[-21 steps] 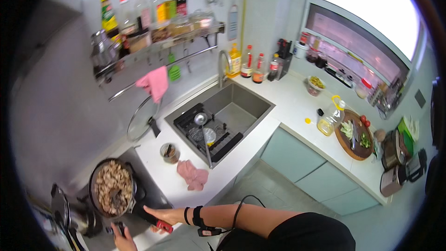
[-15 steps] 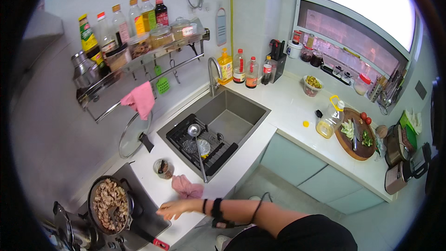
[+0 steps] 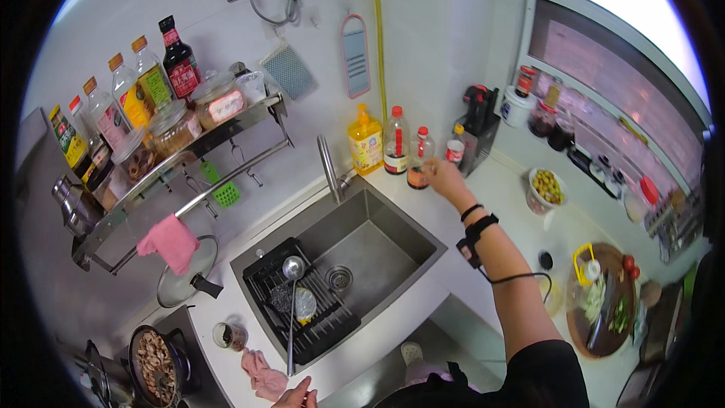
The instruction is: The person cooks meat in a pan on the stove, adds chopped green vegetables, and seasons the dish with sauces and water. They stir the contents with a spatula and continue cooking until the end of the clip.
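Observation:
My right hand (image 3: 447, 183) reaches across the counter, with its fingers closed on the upper part of a red-capped sauce bottle (image 3: 418, 175). That bottle stands upright behind the sink, between another red-capped bottle (image 3: 396, 141) and a small dark-drink bottle (image 3: 455, 148). At the lower edge my left hand (image 3: 297, 394) shows only in part; its fingers are loosely bent and slightly apart, and I see nothing in them. Close to it lies a crumpled pink cloth (image 3: 263, 375). A frying pan (image 3: 156, 366) of browned meat pieces stands at the lower left.
The sink (image 3: 377, 238) holds a black drain rack (image 3: 325, 332) with a ladle (image 3: 293, 268) across it. A glass jar (image 3: 229, 336) stands by the cloth. A knife block (image 3: 477, 136), a bowl of green fruit (image 3: 546, 190) and a round chopping board (image 3: 581, 325) stand on the right.
My right hand has moved from near the stove to the bottle behind the sink. My left hand has come into view at the bottom. The view has shifted toward the sink corner.

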A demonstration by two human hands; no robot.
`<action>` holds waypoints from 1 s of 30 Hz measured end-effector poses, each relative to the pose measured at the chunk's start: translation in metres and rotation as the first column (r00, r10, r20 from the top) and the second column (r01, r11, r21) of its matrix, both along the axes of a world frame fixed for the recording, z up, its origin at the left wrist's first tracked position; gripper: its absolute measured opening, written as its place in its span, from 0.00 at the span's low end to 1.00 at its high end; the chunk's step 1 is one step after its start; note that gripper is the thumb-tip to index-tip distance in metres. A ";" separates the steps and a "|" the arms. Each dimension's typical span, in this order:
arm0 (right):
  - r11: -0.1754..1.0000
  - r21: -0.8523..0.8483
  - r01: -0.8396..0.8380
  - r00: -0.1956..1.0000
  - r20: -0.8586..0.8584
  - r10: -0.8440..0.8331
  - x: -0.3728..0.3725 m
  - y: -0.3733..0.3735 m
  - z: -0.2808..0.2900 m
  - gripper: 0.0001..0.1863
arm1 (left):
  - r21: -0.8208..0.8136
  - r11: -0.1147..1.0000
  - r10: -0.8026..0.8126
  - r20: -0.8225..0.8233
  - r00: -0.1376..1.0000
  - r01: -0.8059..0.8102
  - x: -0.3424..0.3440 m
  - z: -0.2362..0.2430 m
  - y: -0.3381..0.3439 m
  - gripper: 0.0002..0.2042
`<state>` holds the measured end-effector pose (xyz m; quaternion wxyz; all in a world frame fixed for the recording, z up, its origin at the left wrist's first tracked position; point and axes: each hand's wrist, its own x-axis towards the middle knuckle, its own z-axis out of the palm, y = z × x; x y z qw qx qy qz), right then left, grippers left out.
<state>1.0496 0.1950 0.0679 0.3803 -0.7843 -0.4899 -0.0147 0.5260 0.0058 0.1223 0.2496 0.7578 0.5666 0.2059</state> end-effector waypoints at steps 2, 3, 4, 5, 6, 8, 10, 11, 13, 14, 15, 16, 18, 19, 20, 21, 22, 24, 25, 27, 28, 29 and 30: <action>0.999 -0.014 0.033 0.987 0.161 -0.030 0.045 0.035 0.010 0.15 | 0.136 0.983 -0.112 -0.102 0.988 0.126 0.029 0.001 0.009 0.12; 0.997 -0.045 0.057 0.973 0.226 -0.045 0.063 0.052 0.013 0.15 | 0.146 0.977 -0.129 -0.174 0.976 0.155 0.040 0.000 0.011 0.12; 0.992 -0.081 0.097 0.955 0.287 -0.070 0.078 0.068 0.013 0.15 | 0.121 0.984 -0.109 -0.177 0.978 0.131 0.048 -0.001 0.012 0.13; 0.984 -0.111 0.137 0.960 0.258 -0.105 0.087 0.082 0.012 0.17 | 0.098 0.989 -0.091 -0.177 0.980 0.110 0.056 -0.003 0.014 0.13; 0.985 -0.112 0.131 0.955 0.282 -0.095 0.094 0.092 0.008 0.17 | 0.075 0.993 -0.075 -0.174 0.982 0.089 0.063 -0.006 0.015 0.13; 0.979 -0.141 0.147 0.940 0.328 -0.094 0.106 0.110 0.003 0.18 | 0.078 0.993 -0.070 -0.225 0.972 0.089 0.073 -0.013 0.020 0.14; 0.970 -0.225 0.093 0.952 0.307 -0.020 0.113 0.123 -0.003 0.19 | 0.014 0.999 -0.032 -0.272 0.962 0.037 0.081 -0.020 0.021 0.14; 0.961 -0.260 0.098 0.955 0.298 -0.017 0.113 0.127 -0.006 0.19 | 0.007 0.999 -0.038 -0.289 0.956 0.041 0.085 -0.023 0.021 0.15; 0.950 -0.298 0.088 0.959 0.284 0.001 0.110 0.128 -0.013 0.19 | -0.029 0.998 -0.055 -0.295 0.954 0.049 0.090 -0.029 0.021 0.15; 0.956 -0.282 0.074 0.944 0.329 0.024 0.107 0.125 -0.016 0.19 | -0.049 0.997 -0.070 -0.294 0.953 0.058 0.092 -0.031 0.022 0.15; 0.958 -0.278 0.072 0.924 0.379 0.040 0.103 0.120 -0.018 0.19 | -0.066 0.997 -0.066 -0.294 0.954 0.049 0.094 -0.033 0.022 0.16; 0.957 -0.280 0.080 0.900 0.432 0.051 0.098 0.115 -0.017 0.19 | -0.082 0.996 -0.063 -0.294 0.954 0.041 0.094 -0.034 0.023 0.16; 0.960 -0.280 -0.012 0.871 0.468 0.147 0.083 0.095 -0.011 0.18 | -0.021 1.000 -0.008 -0.274 0.962 0.002 0.095 -0.037 0.028 0.17; 0.958 -0.283 -0.050 0.855 0.484 0.187 0.072 0.084 -0.004 0.18 | 0.041 0.998 -0.040 -0.274 0.961 0.053 0.095 -0.039 0.032 0.19; 0.951 -0.293 -0.101 0.854 0.465 0.234 0.057 0.074 0.004 0.17 | 0.039 0.997 -0.051 -0.288 0.956 0.065 0.096 -0.040 0.036 0.26; 0.941 -0.303 -0.151 0.851 0.445 0.280 0.039 0.064 0.013 0.17 | 0.098 0.993 -0.036 -0.255 0.966 0.063 0.098 -0.041 0.041 0.26; 0.927 -0.316 -0.200 0.849 0.416 0.325 0.019 0.055 0.024 0.17 | 0.134 0.989 -0.023 -0.230 0.973 0.055 0.101 -0.043 0.046 0.27; 0.873 -0.310 -0.376 0.810 0.348 0.472 -0.027 0.033 0.046 0.17 | 0.229 0.968 -0.069 -0.163 0.984 0.106 0.109 -0.045 0.055 0.34; 0.842 -0.307 -0.444 0.770 0.349 0.534 -0.055 0.020 0.055 0.17 | 0.234 0.967 -0.080 -0.085 0.993 0.098 0.115 -0.046 0.058 0.37; 0.745 -0.301 -0.595 0.680 0.306 0.667 -0.108 -0.008 0.075 0.18 | 0.257 0.961 -0.090 -0.045 0.995 0.098 0.123 -0.047 0.062 0.51; 0.676 -0.270 -0.686 0.618 0.273 0.737 -0.132 -0.020 0.086 0.18 | 0.277 0.957 -0.081 -0.018 0.997 0.083 0.126 -0.046 0.063 0.58; 0.617 -0.287 -0.733 0.579 0.215 0.787 -0.153 -0.032 0.096 0.18 | 0.325 0.944 -0.055 0.006 0.998 0.050 0.126 -0.045 0.062 0.60; 0.552 -0.249 -0.795 0.521 0.183 0.833 -0.172 -0.041 0.105 0.18 | 0.383 0.924 -0.041 0.041 0.998 0.022 0.126 -0.045 0.062 0.62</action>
